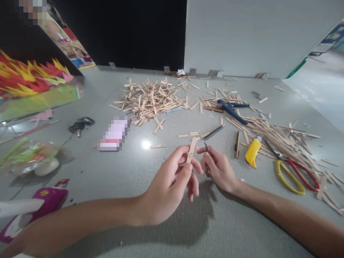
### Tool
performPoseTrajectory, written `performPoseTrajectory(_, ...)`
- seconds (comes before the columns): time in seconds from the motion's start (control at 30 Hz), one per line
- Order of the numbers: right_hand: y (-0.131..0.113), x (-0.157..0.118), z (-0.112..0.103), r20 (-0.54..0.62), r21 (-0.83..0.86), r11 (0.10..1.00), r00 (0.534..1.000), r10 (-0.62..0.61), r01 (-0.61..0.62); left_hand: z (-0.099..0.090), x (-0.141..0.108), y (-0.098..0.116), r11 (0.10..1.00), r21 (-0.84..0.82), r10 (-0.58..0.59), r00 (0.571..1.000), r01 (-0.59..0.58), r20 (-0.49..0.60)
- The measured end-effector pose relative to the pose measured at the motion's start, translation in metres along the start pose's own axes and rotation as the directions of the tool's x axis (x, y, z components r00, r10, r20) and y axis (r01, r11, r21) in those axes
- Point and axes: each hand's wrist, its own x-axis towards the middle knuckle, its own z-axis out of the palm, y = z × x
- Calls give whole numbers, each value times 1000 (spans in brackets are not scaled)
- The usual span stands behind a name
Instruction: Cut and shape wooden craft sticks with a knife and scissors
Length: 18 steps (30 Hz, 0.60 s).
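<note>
My left hand (172,182) pinches a flat wooden craft stick (191,150) upright between thumb and fingers. A small dark rectangular outline shows on the stick; I cannot tell whether it is drawn or cut through. Just to the right, my right hand (219,168) is closed around a small dark blade (206,147), its pointed tip sticking up past the index finger. The blade and the stick are apart. Beyond my hands lie a dark pen (214,132) and a few loose sticks (188,135).
A large heap of craft sticks (150,98) lies behind, more sticks (285,139) at right. Around them are blue-handled pliers (232,109), a yellow cutter (253,152) and scissors (290,165). At left are a phone (114,134), keys (80,125) and a purple glue gun (49,197).
</note>
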Motion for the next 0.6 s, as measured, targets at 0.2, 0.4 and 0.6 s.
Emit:
performPoseTrajectory(0.2,-1,1,0,-52,-88,996,998,-29,24,-4,6,-4,1000,-2,-14,1000,13,-16)
performPoseTrajectory(0.4,8,-1,2,-86,-60,997,995,-53,48,-3,3,-1,1000,25,14,1000,-14,-6)
performPoseTrajectory(0.6,-6,-7,-9,-207,-298,935,943,-260,192,-2,1,-1,998,55,38,999,-38,-4)
